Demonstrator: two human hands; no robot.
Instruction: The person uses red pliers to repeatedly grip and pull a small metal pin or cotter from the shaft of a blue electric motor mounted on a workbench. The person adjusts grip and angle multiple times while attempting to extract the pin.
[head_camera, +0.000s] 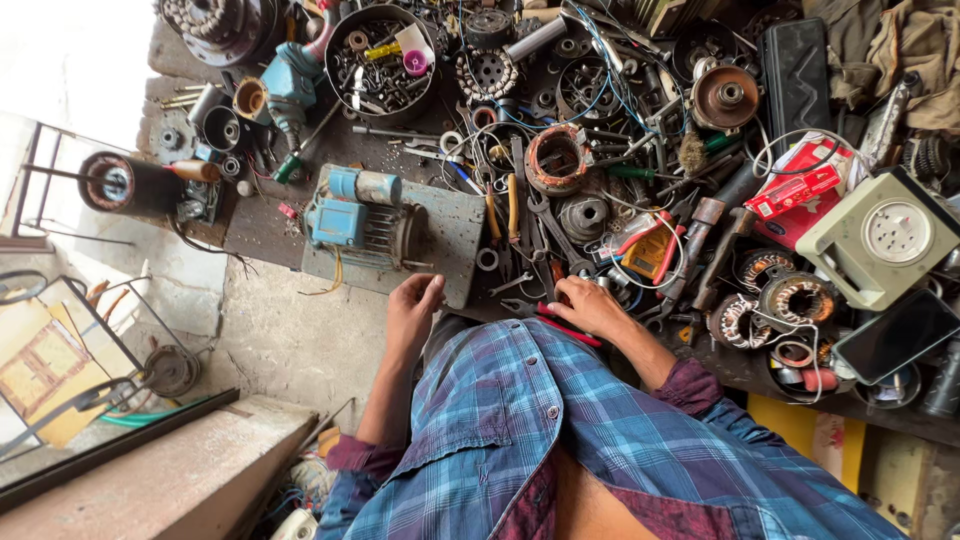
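My left hand (413, 312) reaches to the near edge of a grey metal base plate (452, 240) and its bent fingertips rest on that edge, holding nothing. A blue electric motor (352, 218) is mounted on the plate, just beyond the hand. My right hand (590, 306) lies on the cluttered workbench, fingers curled over red-handled pliers (572, 331) whose handles stick out below the palm. Spanners and yellow-handled pliers (512, 208) lie between the two hands.
The bench is crowded with copper-wound stators (557, 158), a round pan of small parts (380, 60), a blue power drill (290, 90), a multimeter (648, 252), a pale green box meter (880, 238) and a phone (895, 335). A concrete floor lies at the left.
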